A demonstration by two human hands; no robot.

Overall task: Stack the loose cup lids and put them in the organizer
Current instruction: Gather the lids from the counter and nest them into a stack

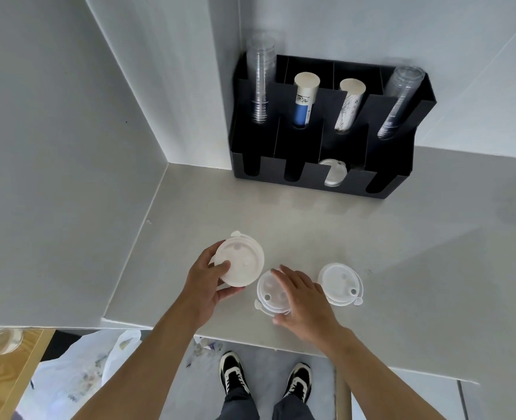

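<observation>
Left hand (203, 286) gripping tilted lid stack (240, 259), right hand (302, 298) flat over counter lids (270, 295)

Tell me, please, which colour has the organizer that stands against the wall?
The organizer is black, plain with no pattern. The head view, the only one, shows it clearly.

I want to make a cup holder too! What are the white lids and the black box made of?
The lids look like thin, slightly see-through white plastic with moulded ridges. The black organizer has flat matte panels with sharp edges, maybe plastic sheet or painted metal; I cannot tell which.
</observation>
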